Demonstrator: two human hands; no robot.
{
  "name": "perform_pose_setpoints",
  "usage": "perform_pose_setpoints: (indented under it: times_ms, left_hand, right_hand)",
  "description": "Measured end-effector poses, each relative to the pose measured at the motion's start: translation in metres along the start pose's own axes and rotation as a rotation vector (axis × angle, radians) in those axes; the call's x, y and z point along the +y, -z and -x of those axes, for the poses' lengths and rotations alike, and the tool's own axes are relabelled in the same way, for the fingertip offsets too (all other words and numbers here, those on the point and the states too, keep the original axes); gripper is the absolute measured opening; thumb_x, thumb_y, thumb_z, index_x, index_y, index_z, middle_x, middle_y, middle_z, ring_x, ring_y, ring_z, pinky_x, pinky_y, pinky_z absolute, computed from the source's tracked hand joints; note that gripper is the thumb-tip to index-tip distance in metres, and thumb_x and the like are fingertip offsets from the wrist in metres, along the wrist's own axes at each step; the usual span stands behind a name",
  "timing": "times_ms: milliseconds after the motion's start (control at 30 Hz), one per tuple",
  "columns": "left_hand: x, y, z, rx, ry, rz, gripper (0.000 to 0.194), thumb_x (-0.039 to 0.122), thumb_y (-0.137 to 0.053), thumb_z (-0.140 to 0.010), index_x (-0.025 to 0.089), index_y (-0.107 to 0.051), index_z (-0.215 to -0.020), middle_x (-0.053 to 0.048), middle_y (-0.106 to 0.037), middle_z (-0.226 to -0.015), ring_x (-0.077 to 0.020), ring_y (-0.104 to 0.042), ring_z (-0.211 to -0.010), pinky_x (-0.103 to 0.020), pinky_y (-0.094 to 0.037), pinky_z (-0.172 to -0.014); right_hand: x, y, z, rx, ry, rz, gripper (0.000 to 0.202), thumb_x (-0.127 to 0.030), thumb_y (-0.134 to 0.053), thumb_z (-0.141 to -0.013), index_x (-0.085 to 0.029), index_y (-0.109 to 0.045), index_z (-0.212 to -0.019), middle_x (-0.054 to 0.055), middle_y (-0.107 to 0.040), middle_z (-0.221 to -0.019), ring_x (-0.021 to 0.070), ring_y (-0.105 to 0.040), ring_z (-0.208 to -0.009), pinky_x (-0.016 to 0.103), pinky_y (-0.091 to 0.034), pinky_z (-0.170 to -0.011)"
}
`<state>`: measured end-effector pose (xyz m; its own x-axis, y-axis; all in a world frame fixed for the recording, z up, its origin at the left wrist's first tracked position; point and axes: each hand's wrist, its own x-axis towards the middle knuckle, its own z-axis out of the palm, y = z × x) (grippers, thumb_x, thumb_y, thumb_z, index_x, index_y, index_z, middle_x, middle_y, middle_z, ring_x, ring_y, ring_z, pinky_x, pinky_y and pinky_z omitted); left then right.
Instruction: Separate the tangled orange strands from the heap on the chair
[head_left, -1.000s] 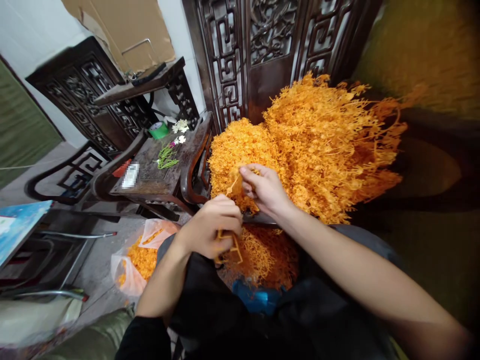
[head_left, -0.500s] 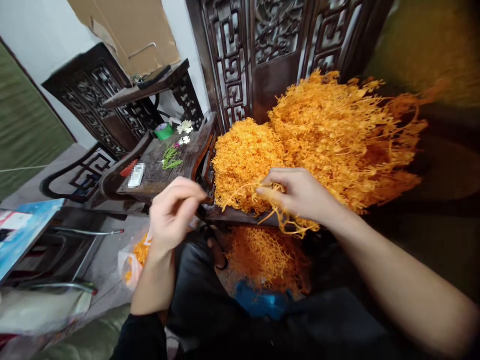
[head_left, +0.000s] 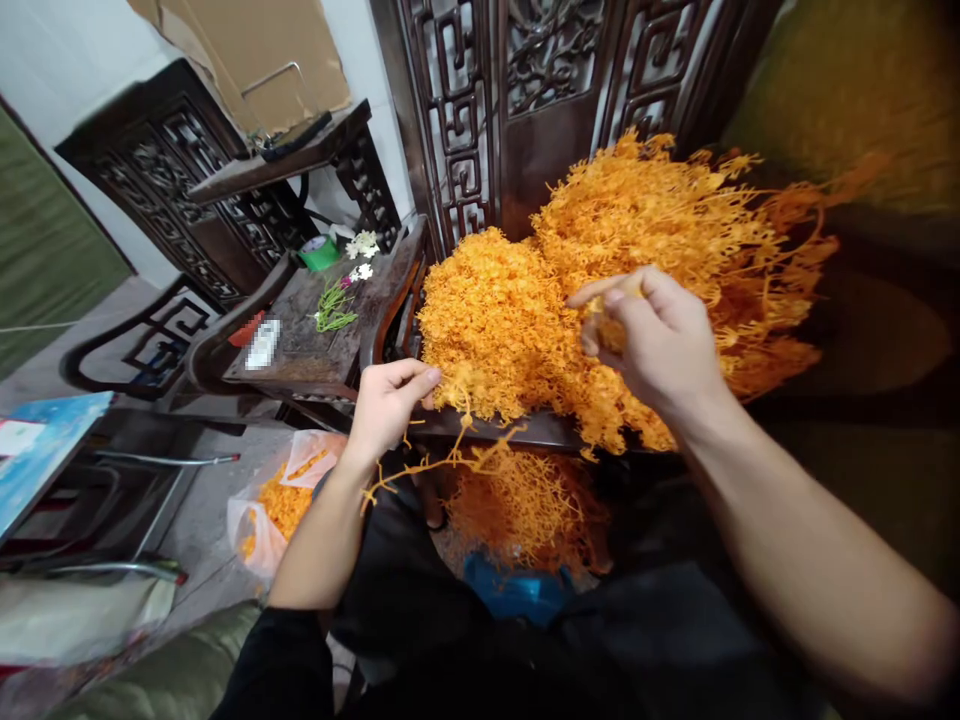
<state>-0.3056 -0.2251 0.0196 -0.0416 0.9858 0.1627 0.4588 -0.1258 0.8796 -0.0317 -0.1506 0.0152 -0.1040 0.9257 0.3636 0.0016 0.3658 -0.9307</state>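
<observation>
A large heap of orange branching sprigs (head_left: 495, 310) lies on a dark wooden seat in front of a carved back. My left hand (head_left: 390, 405) is at the heap's left front edge, thumb and forefinger pinched on an orange sprig. A bare orange stem (head_left: 427, 462) hangs below that hand, across the wrist and over my lap. Over the middle of the heap is my right hand (head_left: 660, 335), its fingers curled round a small orange piece, partly hidden by the fingers. More orange stems (head_left: 525, 500) fill a blue container (head_left: 525, 590) below the seat.
At the left, a dark side table (head_left: 300, 345) holds green tape (head_left: 319, 253), white flowers (head_left: 362, 245), green stems (head_left: 334, 308) and a red-and-white packet. A plastic bag (head_left: 262, 520) with orange bits sits on the floor. A blue-topped table (head_left: 56, 435) stands at far left.
My left hand has moved right and up to the heap and now pinches a sprig. My right hand has risen away from the seat's front edge and moved right.
</observation>
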Motion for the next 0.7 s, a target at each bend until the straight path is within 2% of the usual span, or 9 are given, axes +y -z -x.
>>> perform_pose_setpoints:
  times_ms: [100,233,300,367,400,433,533,600,700]
  left_hand:
    - [0.001,-0.009,0.002,0.029,-0.03,-0.04,0.036,0.045,-0.068,-0.092,0.015,-0.075,-0.074,-0.002,-0.068,-0.063,-0.0122,-0.055,-0.057,-0.024,-0.039,-0.058]
    - [0.009,-0.027,0.003,0.114,-0.13,-0.2,0.031,0.04,-0.066,-0.092,0.015,-0.076,-0.075,-0.001,-0.065,-0.062,-0.0109,-0.049,-0.054,-0.024,-0.035,-0.056]
    - [0.012,-0.033,0.003,0.121,-0.166,-0.246,0.027,0.035,-0.067,-0.09,0.015,-0.076,-0.074,0.0,-0.064,-0.061,-0.0105,-0.047,-0.054,-0.025,-0.034,-0.057]
    - [0.013,-0.037,0.001,0.103,-0.164,-0.25,0.023,0.031,-0.067,-0.088,0.016,-0.075,-0.073,0.0,-0.064,-0.062,-0.0108,-0.049,-0.056,-0.025,-0.036,-0.06]
    - [0.013,-0.037,0.0,0.099,-0.145,-0.227,0.023,0.031,-0.067,-0.087,0.015,-0.075,-0.072,0.0,-0.065,-0.063,-0.0111,-0.05,-0.057,-0.025,-0.036,-0.06]
    - [0.012,-0.038,-0.001,0.1,-0.116,-0.182,0.024,0.032,-0.067,-0.087,0.015,-0.074,-0.072,-0.001,-0.065,-0.064,-0.0112,-0.051,-0.058,-0.024,-0.037,-0.06]
    - [0.01,-0.038,-0.005,0.113,0.019,0.08,0.033,0.04,-0.069,-0.088,0.015,-0.069,-0.066,0.001,-0.06,-0.057,-0.0089,-0.045,-0.052,-0.023,-0.032,-0.053]
    - [0.009,-0.039,-0.007,0.092,0.118,0.311,0.037,0.042,-0.072,-0.086,0.015,-0.065,-0.063,0.002,-0.056,-0.054,-0.0064,-0.039,-0.046,-0.023,-0.026,-0.048]
    - [0.012,-0.042,-0.007,0.024,0.19,0.541,0.037,0.04,-0.075,-0.084,0.013,-0.063,-0.061,0.002,-0.057,-0.054,-0.0039,-0.036,-0.043,-0.022,-0.023,-0.045]
  right_hand:
    - [-0.011,-0.003,0.008,-0.042,-0.105,-0.239,0.028,-0.017,-0.063,-0.085,-0.021,-0.042,-0.066,0.006,-0.073,-0.097,0.0094,-0.056,-0.047,0.026,-0.026,-0.04]
    - [-0.028,-0.028,0.033,-0.275,-0.167,-0.437,0.024,-0.014,-0.066,-0.081,-0.021,-0.047,-0.067,-0.001,-0.066,-0.076,0.0069,-0.05,-0.041,0.024,-0.027,-0.037]
    - [-0.033,-0.041,0.042,-0.39,-0.199,-0.409,0.02,-0.017,-0.065,-0.084,-0.022,-0.05,-0.072,-0.005,-0.059,-0.065,0.0059,-0.044,-0.039,0.023,-0.029,-0.037]
    - [-0.033,-0.05,0.046,-0.504,-0.184,-0.274,0.009,-0.022,-0.064,-0.089,-0.023,-0.057,-0.084,-0.007,-0.054,-0.059,0.0077,-0.044,-0.041,0.023,-0.034,-0.04]
    - [-0.029,-0.053,0.046,-0.538,-0.125,-0.174,0.002,-0.024,-0.064,-0.092,-0.023,-0.062,-0.092,-0.006,-0.056,-0.06,0.0096,-0.05,-0.047,0.024,-0.04,-0.045]
    - [-0.024,-0.055,0.046,-0.539,-0.033,-0.056,0.008,-0.027,-0.062,-0.095,-0.023,-0.066,-0.101,-0.004,-0.06,-0.066,0.0121,-0.057,-0.056,0.026,-0.047,-0.053]
    - [-0.003,-0.058,0.043,-0.374,0.296,0.343,0.03,-0.03,-0.054,-0.102,-0.018,-0.071,-0.123,0.009,-0.07,-0.096,0.0198,-0.066,-0.086,0.035,-0.055,-0.08]
    - [0.011,-0.058,0.042,-0.277,0.408,0.569,0.042,-0.035,-0.051,-0.105,-0.012,-0.066,-0.137,0.014,-0.069,-0.102,0.0221,-0.065,-0.086,0.037,-0.055,-0.078]
    - [0.019,-0.059,0.043,-0.264,0.499,0.798,0.052,-0.043,-0.052,-0.104,-0.008,-0.064,-0.14,0.015,-0.069,-0.1,0.0205,-0.064,-0.074,0.033,-0.05,-0.063]
